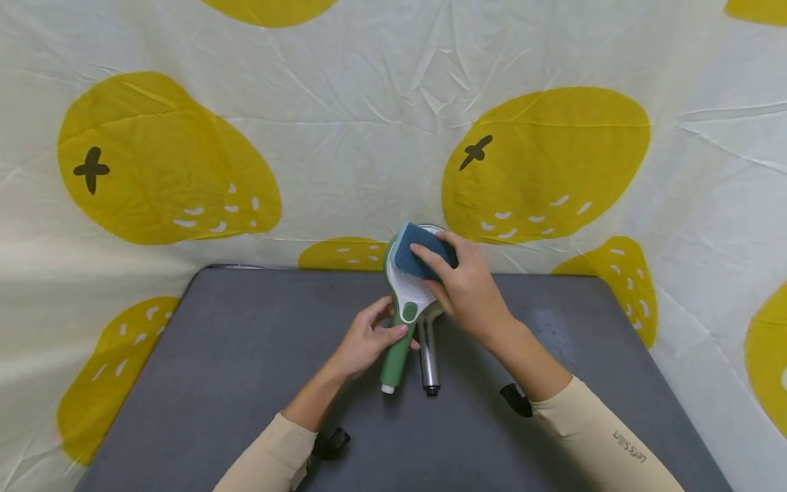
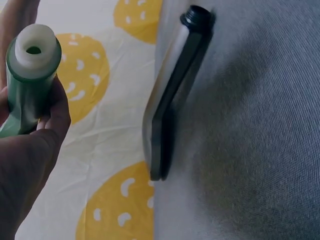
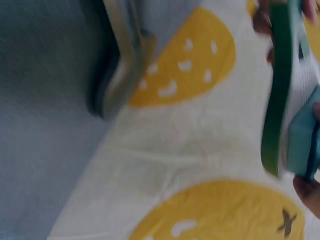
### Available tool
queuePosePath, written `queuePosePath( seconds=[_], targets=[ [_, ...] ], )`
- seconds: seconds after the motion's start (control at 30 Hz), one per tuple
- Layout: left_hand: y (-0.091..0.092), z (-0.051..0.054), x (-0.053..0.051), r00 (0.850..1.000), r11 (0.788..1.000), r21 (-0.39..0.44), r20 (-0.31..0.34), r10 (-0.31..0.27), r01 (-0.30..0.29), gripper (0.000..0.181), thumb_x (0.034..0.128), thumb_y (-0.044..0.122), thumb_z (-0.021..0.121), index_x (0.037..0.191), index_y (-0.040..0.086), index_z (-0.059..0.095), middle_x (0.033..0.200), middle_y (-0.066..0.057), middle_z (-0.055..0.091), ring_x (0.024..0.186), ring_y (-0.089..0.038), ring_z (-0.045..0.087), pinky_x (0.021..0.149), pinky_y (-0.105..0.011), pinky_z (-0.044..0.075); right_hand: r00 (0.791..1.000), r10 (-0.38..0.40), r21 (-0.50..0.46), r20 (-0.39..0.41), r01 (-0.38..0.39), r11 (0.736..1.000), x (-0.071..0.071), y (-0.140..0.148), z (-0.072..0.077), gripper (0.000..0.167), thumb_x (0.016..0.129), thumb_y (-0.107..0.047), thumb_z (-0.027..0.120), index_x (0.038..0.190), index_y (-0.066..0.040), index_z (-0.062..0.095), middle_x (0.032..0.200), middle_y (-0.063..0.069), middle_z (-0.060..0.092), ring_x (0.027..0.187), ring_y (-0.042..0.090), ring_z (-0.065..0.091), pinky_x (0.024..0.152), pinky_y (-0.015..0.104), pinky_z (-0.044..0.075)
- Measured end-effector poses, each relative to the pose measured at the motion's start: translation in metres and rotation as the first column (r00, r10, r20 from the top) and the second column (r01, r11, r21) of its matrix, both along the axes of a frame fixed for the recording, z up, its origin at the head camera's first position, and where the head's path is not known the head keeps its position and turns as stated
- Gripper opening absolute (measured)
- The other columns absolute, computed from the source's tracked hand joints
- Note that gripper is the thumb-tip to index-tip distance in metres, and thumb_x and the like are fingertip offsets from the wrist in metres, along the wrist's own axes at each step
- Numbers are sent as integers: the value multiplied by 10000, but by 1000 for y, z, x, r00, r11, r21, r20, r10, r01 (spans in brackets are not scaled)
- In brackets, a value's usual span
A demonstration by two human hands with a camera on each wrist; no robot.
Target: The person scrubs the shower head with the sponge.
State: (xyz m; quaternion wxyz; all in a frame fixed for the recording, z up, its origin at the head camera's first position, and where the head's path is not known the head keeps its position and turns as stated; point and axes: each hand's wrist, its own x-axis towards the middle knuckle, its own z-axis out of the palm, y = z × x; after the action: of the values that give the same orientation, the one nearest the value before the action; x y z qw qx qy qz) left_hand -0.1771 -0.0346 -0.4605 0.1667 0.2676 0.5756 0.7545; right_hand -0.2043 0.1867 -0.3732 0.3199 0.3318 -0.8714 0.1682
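My left hand (image 1: 369, 336) grips the green handle of a shower head (image 1: 413, 290), lifted above the table with its white spray face turned up toward me. In the left wrist view the white threaded-looking end of the handle (image 2: 36, 50) points at the camera. A blue sponge (image 1: 423, 251) is pinched between the thumb and fingers of my right hand (image 1: 470, 283) and lies against the spray face. From the right wrist view, the sponge (image 3: 302, 137) touches that face, its lighter side inward. Beneath, a second, chrome shower head (image 1: 429, 355) rests on the table, its head mostly hidden.
The dark grey table (image 1: 246, 383) has its back edge against a white cloth (image 1: 363, 164) printed with yellow lemons. Black wrist straps (image 1: 332, 444) show at both forearms. Some small wet-looking marks (image 1: 550, 328) lie on the table at the right.
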Motion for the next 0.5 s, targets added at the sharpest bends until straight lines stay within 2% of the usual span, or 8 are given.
queuePosePath(
  seconds=[0.13,0.23,0.3,0.37,0.5],
  targets=[
    [0,0,2,1000,1000,24,27,6,-7,564,1056,57,577,1572,24,351,1370,-320,470,881,-242,770,876,-520,614,1000,10,75,0,-10,997,15,-9,-12,578,895,-175,819,1429,-210,601,1403,297,508,1198,480,522,982,600,522],
    [-1,-1,3,998,999,30,49,35,-37,568,1054,63,583,1571,18,355,1392,-290,477,913,-257,768,928,-569,578,999,36,111,-1,-36,993,25,-13,-20,590,880,-202,837,1426,-218,614,1383,279,525,1166,449,539,947,575,540],
    [-2,-3,3,996,998,17,56,66,-67,553,1046,53,593,1553,-3,379,1387,-269,505,937,-247,765,933,-521,594,999,54,132,-4,-53,990,31,-15,-23,594,873,-220,845,1423,-219,621,1373,274,528,1152,438,542,937,563,541],
    [-2,-4,3,993,994,-12,57,105,-105,543,1029,29,610,1530,-31,411,1402,-267,529,1002,-184,745,936,-405,612,998,60,151,-12,-58,987,34,-15,-25,589,872,-231,848,1418,-222,629,1369,265,532,1147,429,543,946,552,536],
    [-1,-5,2,984,983,-64,51,173,-169,541,994,-30,631,1500,-77,444,1412,-315,553,1099,-89,681,921,-252,585,999,38,214,-31,-30,976,38,-12,-21,580,876,-228,851,1415,-242,639,1383,246,538,1153,430,545,967,541,545]
  ],
)
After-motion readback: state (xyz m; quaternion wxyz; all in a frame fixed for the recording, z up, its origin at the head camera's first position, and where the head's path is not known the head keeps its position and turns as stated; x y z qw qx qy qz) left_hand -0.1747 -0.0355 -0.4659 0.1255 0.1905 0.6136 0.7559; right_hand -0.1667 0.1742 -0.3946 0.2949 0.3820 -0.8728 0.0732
